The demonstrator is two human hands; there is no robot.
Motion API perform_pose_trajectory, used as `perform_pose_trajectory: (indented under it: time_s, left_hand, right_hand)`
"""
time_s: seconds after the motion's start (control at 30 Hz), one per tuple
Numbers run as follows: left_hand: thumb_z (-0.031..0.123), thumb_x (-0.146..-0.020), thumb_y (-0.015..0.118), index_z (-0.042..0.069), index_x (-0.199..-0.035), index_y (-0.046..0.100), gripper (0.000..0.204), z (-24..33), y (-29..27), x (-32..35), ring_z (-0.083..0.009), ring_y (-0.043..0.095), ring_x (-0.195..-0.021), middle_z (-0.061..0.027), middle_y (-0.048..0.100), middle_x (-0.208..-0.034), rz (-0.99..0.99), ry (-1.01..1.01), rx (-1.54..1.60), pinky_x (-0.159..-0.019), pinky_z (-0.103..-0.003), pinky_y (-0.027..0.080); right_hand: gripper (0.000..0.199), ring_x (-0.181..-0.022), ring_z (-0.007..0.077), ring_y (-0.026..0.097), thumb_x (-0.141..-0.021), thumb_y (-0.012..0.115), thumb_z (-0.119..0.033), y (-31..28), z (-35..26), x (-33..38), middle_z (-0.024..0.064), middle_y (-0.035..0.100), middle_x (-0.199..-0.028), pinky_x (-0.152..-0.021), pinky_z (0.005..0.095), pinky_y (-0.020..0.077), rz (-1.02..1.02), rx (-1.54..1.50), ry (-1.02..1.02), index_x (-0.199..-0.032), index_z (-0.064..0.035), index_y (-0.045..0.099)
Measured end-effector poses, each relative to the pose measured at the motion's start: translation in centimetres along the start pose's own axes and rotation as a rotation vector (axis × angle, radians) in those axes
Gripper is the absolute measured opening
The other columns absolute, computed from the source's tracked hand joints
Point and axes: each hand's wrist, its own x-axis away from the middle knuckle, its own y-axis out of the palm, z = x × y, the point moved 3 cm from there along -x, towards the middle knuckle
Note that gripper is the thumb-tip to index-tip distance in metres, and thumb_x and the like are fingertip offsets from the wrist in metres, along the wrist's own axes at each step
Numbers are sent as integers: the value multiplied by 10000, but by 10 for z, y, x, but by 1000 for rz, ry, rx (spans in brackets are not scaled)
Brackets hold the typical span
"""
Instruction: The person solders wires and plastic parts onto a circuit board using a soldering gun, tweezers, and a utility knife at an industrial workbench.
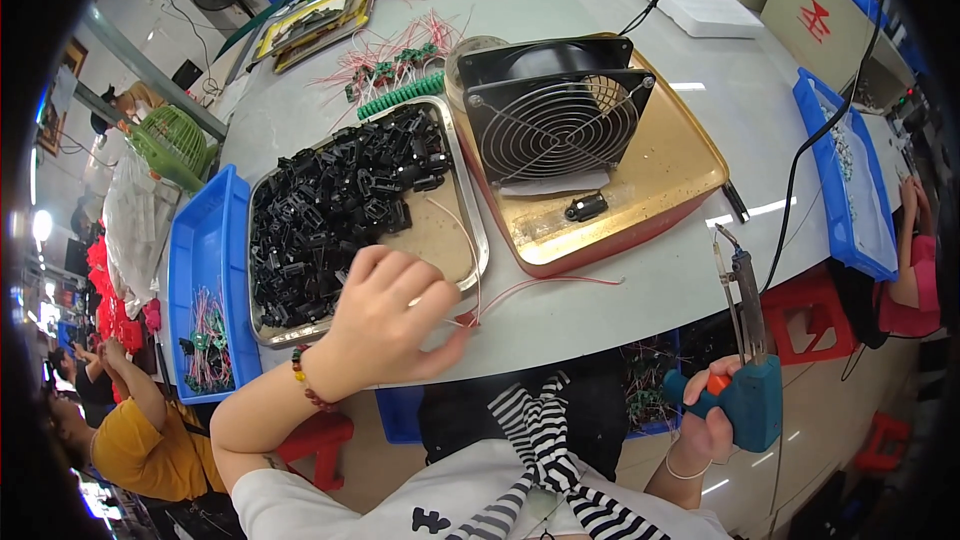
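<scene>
My left hand [385, 315] rests at the near edge of a metal tray [470, 240] filled with several small black plastic parts [335, 200]. Its fingers pinch a thin pink-and-white wire [545, 283] that trails right across the table. My right hand [712, 420] is off the table's edge, gripping a teal soldering gun [750, 380] with its long tip pointing up toward the table edge.
A black fan with a wire grille [555, 120] stands on a gold tray [660, 180]. A blue bin [205, 260] holds wired parts at left; another blue bin [850, 180] lies at right. Pink wires [400, 55] lie behind. Other people sit at left and right.
</scene>
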Motion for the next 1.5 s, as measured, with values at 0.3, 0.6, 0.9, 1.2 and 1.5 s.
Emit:
perform_pose_trajectory:
  time_s: [0.3,0.6,0.9,1.2,1.5]
  left_hand:
    - [158,-761,666,120,-971,609,221,5,33,15,-165,532,-755,-6,531,-819,-224,191,-186,-739,-331,429]
    - [123,-724,583,58,-1015,604,299,14,35,7,-138,514,-730,-2,511,-791,-170,288,-338,-708,-281,415]
    - [86,-721,636,59,-840,555,147,0,5,-20,-200,528,-713,-49,524,-762,-221,144,-234,-675,-314,440]
    - [139,-749,712,61,-826,516,225,-31,4,-7,-243,530,-719,-73,514,-757,-345,-77,-117,-677,-337,443]
    - [176,-726,730,54,-824,545,242,-39,-9,-17,-236,476,-823,-83,451,-878,-270,-95,-184,-730,-337,415]
  right_hand:
    - [549,-590,200,527,-726,589,-146,-4,3,2,199,498,-1087,-515,249,409,-2,-21,21,-1212,78,464]
    - [545,-597,221,553,-722,600,-123,2,8,0,204,497,-1087,-520,258,421,-35,-37,39,-1201,66,421]
    - [544,-601,218,563,-728,610,-126,-1,10,-2,196,508,-1074,-539,258,434,-26,-39,55,-1205,56,423]
    - [548,-590,213,567,-716,622,-152,-2,10,-3,190,517,-1058,-514,255,433,-11,-11,61,-1188,57,437]
    - [606,-587,212,561,-711,618,-154,0,15,0,189,522,-1084,-511,255,439,23,-23,70,-1238,67,418]
